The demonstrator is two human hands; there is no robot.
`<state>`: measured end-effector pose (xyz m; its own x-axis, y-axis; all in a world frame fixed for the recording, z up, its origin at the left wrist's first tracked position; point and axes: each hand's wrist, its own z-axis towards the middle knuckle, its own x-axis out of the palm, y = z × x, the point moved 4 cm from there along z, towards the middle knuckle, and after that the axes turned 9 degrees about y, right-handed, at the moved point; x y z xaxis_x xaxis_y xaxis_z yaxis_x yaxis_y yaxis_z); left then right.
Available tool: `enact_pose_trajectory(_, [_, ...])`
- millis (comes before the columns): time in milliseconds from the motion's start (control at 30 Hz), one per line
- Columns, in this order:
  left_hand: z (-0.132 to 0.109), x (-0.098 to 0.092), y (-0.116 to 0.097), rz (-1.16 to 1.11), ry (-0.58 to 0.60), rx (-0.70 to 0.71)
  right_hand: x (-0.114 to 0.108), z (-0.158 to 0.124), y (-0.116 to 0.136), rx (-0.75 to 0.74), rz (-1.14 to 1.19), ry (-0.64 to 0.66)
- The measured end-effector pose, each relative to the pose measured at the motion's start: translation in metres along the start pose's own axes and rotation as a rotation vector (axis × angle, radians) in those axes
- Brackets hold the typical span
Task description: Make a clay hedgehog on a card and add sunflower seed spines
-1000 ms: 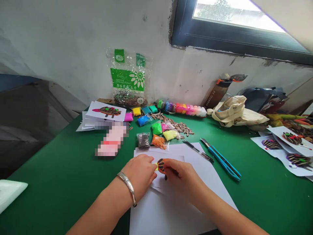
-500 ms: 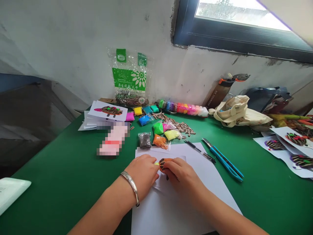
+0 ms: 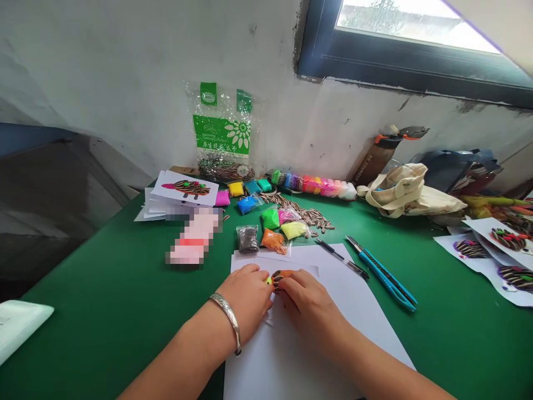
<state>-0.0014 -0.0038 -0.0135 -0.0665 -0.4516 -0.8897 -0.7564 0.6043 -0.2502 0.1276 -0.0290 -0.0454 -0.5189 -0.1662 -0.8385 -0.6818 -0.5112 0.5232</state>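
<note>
On a small sheet of white paper [image 3: 308, 271] lies an orange clay figure [image 3: 276, 275] set with dark striped sunflower seeds. A bit of yellow clay [image 3: 268, 281] joins its left side. My left hand [image 3: 245, 297], a silver bangle at its wrist, has its fingers closed at the yellow clay. From the other side my right hand [image 3: 312, 300] grips the orange figure between bent fingers and thumb. Most of the figure is hidden by both hands. Beneath are larger white sheets [image 3: 266, 366].
Ahead lie bagged orange clay [image 3: 273, 241], black clay [image 3: 248, 239] and loose sunflower seeds [image 3: 312, 214]. A pen [image 3: 342, 259] and a blue utility knife [image 3: 383, 273] are at right. Finished seed pictures [image 3: 510, 239] lie far right, another [image 3: 185, 189] at back left.
My left hand has shifted slightly right, towards the figure, and more of the yellow clay's top shows. My right hand stays at the orange figure. The view has moved slightly.
</note>
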Motion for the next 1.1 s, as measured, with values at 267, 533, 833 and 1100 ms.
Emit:
enact_pose_trajectory(267, [-0.001, -0.004, -0.005, -0.006, 0.024, -0.031, 0.003, 0.003, 0.003, 0.032, -0.006, -0.016])
enact_pose_trajectory(533, [-0.004, -0.001, -0.002, -0.002, -0.003, -0.021, -0.009, -0.004, 0.002, 0.047, 0.016, -0.052])
enact_pose_trajectory(833, [-0.002, 0.002, -0.007, 0.026, 0.006, -0.044, -0.006, -0.001, -0.002, 0.071, -0.009, -0.005])
enact_pose_trajectory(1100, [-0.006, 0.002, -0.001, -0.020, -0.005, -0.027, -0.007, -0.002, -0.003, 0.052, 0.072, -0.034])
